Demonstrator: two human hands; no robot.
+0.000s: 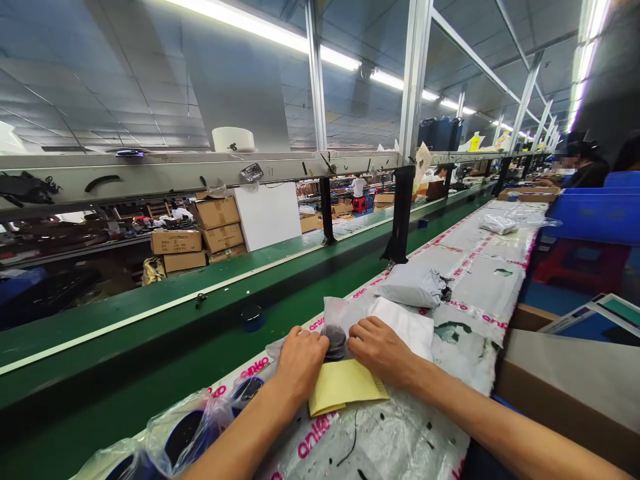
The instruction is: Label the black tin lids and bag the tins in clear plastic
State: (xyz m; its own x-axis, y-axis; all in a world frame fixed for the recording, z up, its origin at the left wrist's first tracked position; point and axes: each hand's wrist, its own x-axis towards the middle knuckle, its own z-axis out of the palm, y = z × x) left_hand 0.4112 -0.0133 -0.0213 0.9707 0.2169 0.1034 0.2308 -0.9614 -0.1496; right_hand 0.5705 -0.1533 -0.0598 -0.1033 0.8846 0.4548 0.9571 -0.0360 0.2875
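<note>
Along the plastic-sheeted green assembly line (pixel 165 327), head view: left hand (pixel 300 363) and right hand (pixel 381 350) curl in from either side of a dark round disc in a clear plastic bag (pixel 336 343), fingers against it, pinch impossible to confirm. It sits just above a flat yellow paper sheet (pixel 346 388), beside a folded white sheet (pixel 404 327). Probably light and stiff, wrapping slippery; best taken by the disc's edges.
</note>
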